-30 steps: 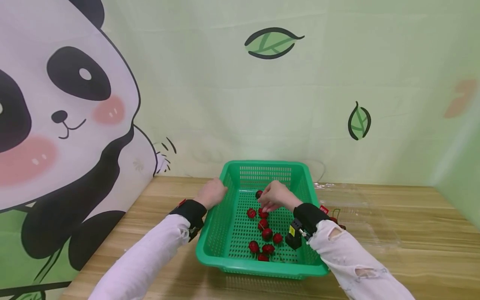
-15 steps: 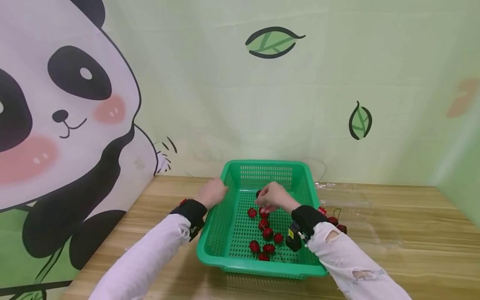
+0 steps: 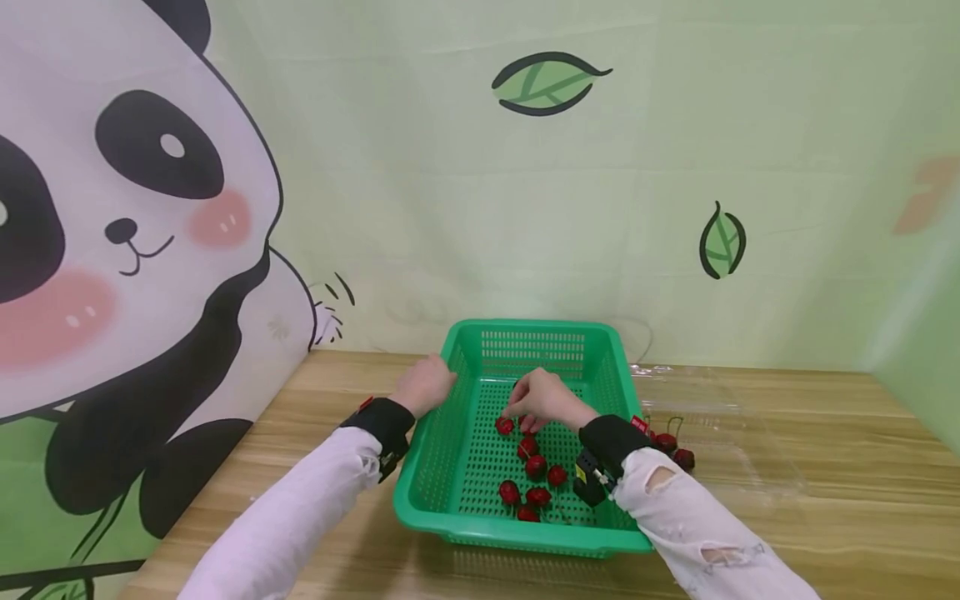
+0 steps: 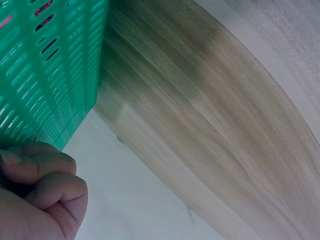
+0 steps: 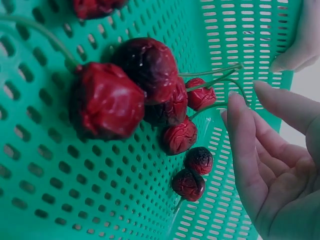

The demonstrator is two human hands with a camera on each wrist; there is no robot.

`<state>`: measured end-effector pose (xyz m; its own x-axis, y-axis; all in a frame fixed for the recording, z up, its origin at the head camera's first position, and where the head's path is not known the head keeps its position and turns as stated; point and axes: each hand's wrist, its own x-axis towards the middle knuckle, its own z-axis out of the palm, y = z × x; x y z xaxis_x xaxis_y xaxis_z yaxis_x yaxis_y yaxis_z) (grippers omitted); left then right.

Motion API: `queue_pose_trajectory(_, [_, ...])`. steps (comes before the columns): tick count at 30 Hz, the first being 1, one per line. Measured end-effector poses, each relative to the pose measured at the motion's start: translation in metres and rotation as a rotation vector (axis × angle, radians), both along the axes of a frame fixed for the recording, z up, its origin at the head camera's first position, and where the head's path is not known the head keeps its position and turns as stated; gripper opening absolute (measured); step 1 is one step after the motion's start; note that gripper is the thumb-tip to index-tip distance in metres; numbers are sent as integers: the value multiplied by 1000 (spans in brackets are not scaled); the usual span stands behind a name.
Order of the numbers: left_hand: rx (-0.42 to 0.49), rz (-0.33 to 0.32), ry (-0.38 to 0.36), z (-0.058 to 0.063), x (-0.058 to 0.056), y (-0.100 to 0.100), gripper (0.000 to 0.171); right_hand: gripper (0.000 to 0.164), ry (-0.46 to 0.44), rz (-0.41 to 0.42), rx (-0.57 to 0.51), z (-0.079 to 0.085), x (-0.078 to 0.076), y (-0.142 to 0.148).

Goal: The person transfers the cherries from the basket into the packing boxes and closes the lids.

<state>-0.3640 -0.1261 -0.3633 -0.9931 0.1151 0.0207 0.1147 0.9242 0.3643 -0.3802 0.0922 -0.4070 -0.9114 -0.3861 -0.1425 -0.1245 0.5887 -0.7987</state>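
A green plastic basket [image 3: 517, 533] with slotted walls holds several wrinkled dark-red cherries [image 3: 536, 467] on green stems. My left hand [image 3: 426, 386] grips its left rim; curled fingers show against the rim in the left wrist view. Inside the basket, my right hand [image 3: 550, 397] is over the far cherries. The right wrist view shows its thumb and index finger [image 5: 241, 135] apart beside the thin stems, near a small red cherry [image 5: 201, 95]. Whether a stem touches the fingertips is hard to tell. In the head view this hand partly hides cherries beneath it.
Right of the basket, a clear plastic tray [image 3: 738, 454] lies on the wooden table [image 3: 847, 500]. A few cherries [image 3: 666, 442] with stems are there, partly behind the right wrist. A printed cloth wall [image 3: 420, 275] stands close behind the basket.
My right hand has shifted slightly left and nearer to me, toward the leftmost far cherry. The cherries at the right of the basket show more. My left hand stays on the rim.
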Motion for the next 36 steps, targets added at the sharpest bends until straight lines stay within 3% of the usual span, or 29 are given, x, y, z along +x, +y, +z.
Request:
queue_pose_trajectory(3, [4, -3, 0, 0, 0, 2, 42, 19, 14, -32, 24, 29, 30, -7])
queue_pose_trajectory(7, [-4, -6, 2, 0, 0, 2, 43, 17, 34, -32, 32, 40, 45, -9])
queue_pose_trajectory(19, [-16, -26, 6, -3, -1, 0, 41, 8, 54, -24, 62, 36, 44, -10])
queue_pose_trajectory(30, [-11, -18, 9, 1, 1, 0, 40, 6, 168, 43, 136, 36, 44, -10])
queue_pose_trajectory(36, [-34, -1, 9, 0, 0, 1, 40, 7, 218, 40, 168, 35, 46, -12])
